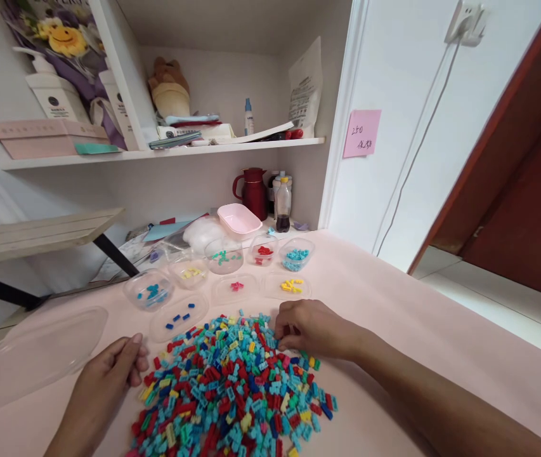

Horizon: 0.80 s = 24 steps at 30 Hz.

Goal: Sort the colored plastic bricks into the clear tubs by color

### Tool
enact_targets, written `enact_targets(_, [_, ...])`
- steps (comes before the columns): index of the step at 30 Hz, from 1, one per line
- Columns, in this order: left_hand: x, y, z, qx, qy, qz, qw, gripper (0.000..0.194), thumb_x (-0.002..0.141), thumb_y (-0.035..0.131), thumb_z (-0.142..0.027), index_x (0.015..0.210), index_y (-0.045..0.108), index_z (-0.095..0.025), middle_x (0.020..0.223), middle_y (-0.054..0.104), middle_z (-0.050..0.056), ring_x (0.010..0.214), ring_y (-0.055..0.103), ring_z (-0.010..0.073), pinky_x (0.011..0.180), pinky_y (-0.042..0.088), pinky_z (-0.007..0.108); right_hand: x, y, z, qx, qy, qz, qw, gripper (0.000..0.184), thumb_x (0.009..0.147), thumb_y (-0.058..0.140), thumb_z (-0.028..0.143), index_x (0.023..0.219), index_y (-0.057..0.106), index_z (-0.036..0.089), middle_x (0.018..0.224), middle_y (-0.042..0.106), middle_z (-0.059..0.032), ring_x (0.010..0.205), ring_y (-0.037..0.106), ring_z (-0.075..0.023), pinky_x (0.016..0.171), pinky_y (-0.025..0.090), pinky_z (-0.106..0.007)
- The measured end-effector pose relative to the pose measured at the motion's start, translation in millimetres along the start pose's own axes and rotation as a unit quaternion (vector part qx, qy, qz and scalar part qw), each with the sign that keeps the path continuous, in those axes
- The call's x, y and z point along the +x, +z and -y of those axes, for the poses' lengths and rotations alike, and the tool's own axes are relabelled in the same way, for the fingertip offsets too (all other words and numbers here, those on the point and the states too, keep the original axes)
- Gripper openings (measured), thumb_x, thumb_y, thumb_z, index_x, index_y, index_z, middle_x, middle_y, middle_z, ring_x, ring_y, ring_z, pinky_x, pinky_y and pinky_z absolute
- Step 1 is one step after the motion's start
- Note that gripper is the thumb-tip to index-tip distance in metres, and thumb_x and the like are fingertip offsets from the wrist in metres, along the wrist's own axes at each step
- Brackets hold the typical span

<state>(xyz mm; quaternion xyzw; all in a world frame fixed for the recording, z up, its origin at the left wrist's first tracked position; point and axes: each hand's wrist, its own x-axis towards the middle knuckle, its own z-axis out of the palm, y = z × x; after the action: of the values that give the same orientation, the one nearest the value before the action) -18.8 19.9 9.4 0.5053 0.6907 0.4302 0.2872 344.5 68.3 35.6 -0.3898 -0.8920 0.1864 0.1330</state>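
Note:
A big heap of small toy building bricks [232,381] in light blue, red, dark blue, yellow and green covers the pink tabletop in front of me. At the heap's left edge is my left hand [120,365], its fingers curled in and the thumb pressed on them; whatever may be inside is hidden. My right hand [303,327] reaches into the upper right of the heap with bent fingers, thumb and fingertips close together among the bricks. What those fingertips grip, if anything, cannot be made out. Nearest beyond it lies a clear lid with yellow bricks [292,286].
Clear tubs hold light blue bricks [297,256], red bricks [264,252], green bricks [224,257], pale yellow bricks [191,272] and blue bricks [153,292]. Lids carry pink bricks [236,287] and dark blue bricks [179,316]. A large clear lid [61,343] lies left. Behind stand a pink basin [239,219] and red jug [254,193].

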Motion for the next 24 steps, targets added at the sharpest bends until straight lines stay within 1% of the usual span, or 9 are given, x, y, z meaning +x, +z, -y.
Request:
enact_targets(5, [-0.9,0.4,-1.0,-0.001,0.001,0.003,1.0,0.04,0.075,0.055,-0.06,0.071,0.058,-0.021,0.056,0.059,-0.002,0.051,0.05,0.0145,0.052,0.039,0.025,0.7,0.3,-5.4,0.054,0.023,0.002,0.998,0.004,0.074,0.068,0.025,0.076,0.068,0.021,0.084,0.068,-0.0001,0.075,0.059,-0.0141,0.062,0.039,-0.023])
enact_targets(7, [-1.3,0.5,-1.9,-0.004,-0.001,0.004,1.0,0.04,0.075,0.055,-0.06,0.071,0.058,-0.021,0.056,0.059,-0.002,0.051,0.05,0.0146,0.051,0.038,0.025,0.6,-2.7,-7.4,0.087,0.039,-0.002,0.995,0.005,0.073,0.067,0.022,0.077,0.069,0.02,0.083,0.069,-0.0009,0.072,0.059,-0.0136,0.061,0.04,-0.022])
enact_targets(10, [-2.0,0.8,-2.8,-0.01,-0.001,0.001,1.0,0.04,0.074,0.056,-0.06,0.072,0.059,-0.021,0.056,0.059,-0.002,0.051,0.05,0.0143,0.051,0.039,0.025,-0.5,-10.1,-8.6,0.125,0.057,-0.021,0.99,0.007,0.074,0.063,0.02,0.077,0.07,0.019,0.081,0.068,-0.0016,0.068,0.057,-0.0132,0.059,0.041,-0.022])
enact_targets(12, [-2.5,1.1,-3.1,-0.012,0.0,0.003,1.0,0.04,0.074,0.056,-0.06,0.071,0.059,-0.021,0.056,0.059,-0.002,0.051,0.049,0.014,0.052,0.039,0.025,-1.8,-15.3,-9.2,0.13,0.07,-0.044,0.988,0.009,0.074,0.061,0.019,0.078,0.07,0.019,0.08,0.068,-0.0015,0.068,0.057,-0.0133,0.058,0.041,-0.022])
enact_targets(14, [-2.6,1.2,-2.8,-0.01,0.001,0.007,1.0,0.041,0.074,0.056,-0.061,0.069,0.059,-0.021,0.056,0.059,-0.002,0.051,0.049,0.0141,0.052,0.039,0.025,-3.3,-19.6,-10.8,0.109,0.086,-0.076,0.987,0.011,0.075,0.059,0.019,0.078,0.069,0.02,0.08,0.068,-0.0012,0.068,0.057,-0.0134,0.057,0.04,-0.022])
enact_targets(16, [-1.8,0.9,-1.7,-0.004,0.001,0.007,1.0,0.043,0.073,0.055,-0.062,0.066,0.059,-0.021,0.055,0.058,-0.002,0.052,0.05,0.0145,0.051,0.04,0.025,-5.0,-23.0,-14.1,0.066,0.109,-0.106,0.986,0.011,0.075,0.058,0.019,0.076,0.069,0.021,0.08,0.068,-0.0009,0.067,0.056,-0.0135,0.057,0.039,-0.023])
enact_targets(18, [0.1,-0.1,0.8,0.005,0.003,0.005,1.0,0.044,0.072,0.055,-0.064,0.065,0.06,-0.021,0.055,0.059,-0.001,0.051,0.05,0.015,0.05,0.04,0.025,-6.6,-25.4,-18.8,0.02,0.137,-0.12,0.983,0.012,0.074,0.057,0.019,0.075,0.069,0.022,0.079,0.068,-0.0005,0.067,0.056,-0.0141,0.056,0.037,-0.023])
enact_targets(21, [4.1,-1.8,6.4,0.024,0.007,0.012,1.0,0.046,0.072,0.054,-0.066,0.063,0.06,-0.022,0.053,0.058,-0.001,0.052,0.051,0.0157,0.051,0.04,0.025,-8.3,-26.7,-25.8,-0.014,0.162,-0.095,0.982,0.013,0.072,0.058,0.018,0.074,0.069,0.025,0.078,0.068,0.0004,0.069,0.056,-0.0154,0.055,0.034,-0.024])
enact_targets(24, [6.6,-2.5,10.3,0.048,0.007,0.016,0.999,0.047,0.074,0.051,-0.067,0.062,0.059,-0.022,0.051,0.057,-0.002,0.054,0.052,0.0162,0.055,0.041,0.025,-9.1,-25.2,-29.0,-0.025,0.163,-0.058,0.985,0.014,0.071,0.058,0.017,0.072,0.068,0.026,0.078,0.069,0.0012,0.069,0.057,-0.016,0.056,0.033,-0.025])
